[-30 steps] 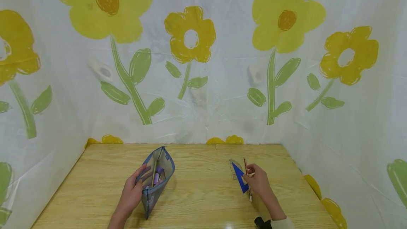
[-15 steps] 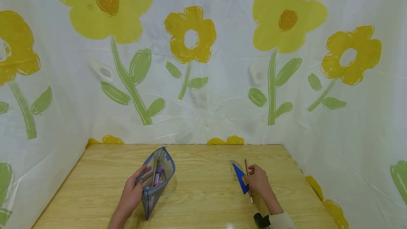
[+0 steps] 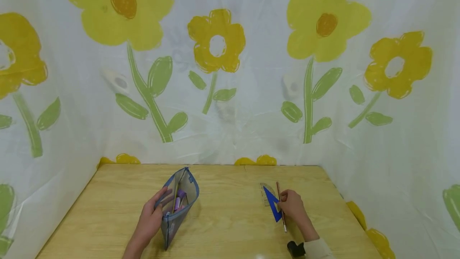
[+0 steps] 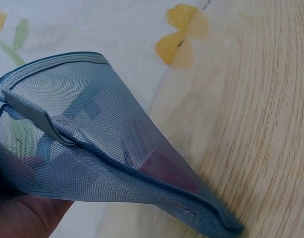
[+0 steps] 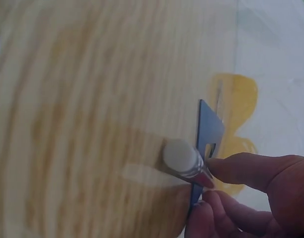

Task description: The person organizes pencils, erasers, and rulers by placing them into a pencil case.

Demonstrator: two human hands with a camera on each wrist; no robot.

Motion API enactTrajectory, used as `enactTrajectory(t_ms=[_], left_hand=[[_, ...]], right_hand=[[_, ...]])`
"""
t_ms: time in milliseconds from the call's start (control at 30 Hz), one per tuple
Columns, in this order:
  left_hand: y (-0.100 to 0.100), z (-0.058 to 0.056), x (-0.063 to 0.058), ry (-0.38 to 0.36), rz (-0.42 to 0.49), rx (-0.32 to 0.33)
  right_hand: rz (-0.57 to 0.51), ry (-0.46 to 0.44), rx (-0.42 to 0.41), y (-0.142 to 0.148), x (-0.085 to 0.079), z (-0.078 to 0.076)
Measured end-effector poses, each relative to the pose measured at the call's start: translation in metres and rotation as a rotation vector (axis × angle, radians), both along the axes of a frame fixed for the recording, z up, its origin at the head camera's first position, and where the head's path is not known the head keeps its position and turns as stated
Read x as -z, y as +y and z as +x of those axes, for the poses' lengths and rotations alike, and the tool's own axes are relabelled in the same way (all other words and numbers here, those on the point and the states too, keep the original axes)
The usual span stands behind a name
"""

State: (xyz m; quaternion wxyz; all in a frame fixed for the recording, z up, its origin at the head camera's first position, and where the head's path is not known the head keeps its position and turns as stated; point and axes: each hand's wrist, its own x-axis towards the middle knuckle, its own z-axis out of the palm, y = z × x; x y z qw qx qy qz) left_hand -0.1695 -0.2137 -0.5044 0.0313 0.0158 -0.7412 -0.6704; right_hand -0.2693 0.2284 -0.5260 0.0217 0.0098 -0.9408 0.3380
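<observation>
My left hand [image 3: 149,215] holds a blue-grey mesh pencil pouch [image 3: 174,227] by its left side, thumb outside and fingers inside the opening. Its mouth gapes upward, showing a long pencil [image 3: 175,197] and a purple item [image 3: 180,199] inside. In the left wrist view, a pinkish thing [image 4: 167,170] shows through the mesh of the pouch [image 4: 92,163]. Over the table's right part, my right hand [image 3: 292,205] pinches a reddish-brown pencil [image 3: 278,190] and a blue set square [image 3: 270,199] together. The pencil's white eraser end [image 5: 180,154] points toward the wrist camera. A clear protractor [image 3: 263,189] shows behind the set square.
The wood-grain table [image 3: 223,227] is enclosed at the back and sides by a white curtain [image 3: 251,131] printed with yellow flowers. A black object [image 3: 296,249] sits at the right wrist by the sleeve.
</observation>
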Motion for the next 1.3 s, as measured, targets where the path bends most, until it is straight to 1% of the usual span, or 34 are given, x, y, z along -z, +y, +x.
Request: enactTrajectory(t_ms=[133,233,333,467,567,733,800,1100,1300], left_hand=[[0.000,0.001,0.001,-0.001,0.000,0.000],[0.001,0.001,0.001,0.009,0.009,0.000],[0.001,0.001,0.000,0.016,0.016,0.000],[0.000,0.001,0.001,0.000,0.016,-0.005],[0.000,0.001,0.001,-0.009,0.012,-0.006],[0.000,0.000,0.000,-0.001,0.008,-0.006],[0.000,-0.001,0.000,0.004,0.005,-0.007],[0.002,0.000,-0.001,0.011,-0.001,0.001],[0.001,-0.001,0.000,0.019,-0.009,-0.001]], right_hand=[[0.000,0.016,-0.001,0.002,0.004,0.000],[-0.001,0.018,-0.004,0.002,0.004,-0.001],[-0.011,0.001,-0.005,0.000,0.000,-0.002],[-0.004,-0.034,-0.014,-0.001,-0.004,-0.004],[0.023,-0.034,-0.029,0.000,-0.005,-0.008],[0.051,-0.025,-0.038,0.000,-0.005,-0.016],[0.048,-0.036,-0.036,0.001,-0.004,-0.019],[0.085,-0.047,-0.065,0.000,0.000,-0.023],[0.068,-0.063,-0.061,0.000,-0.003,-0.023]])
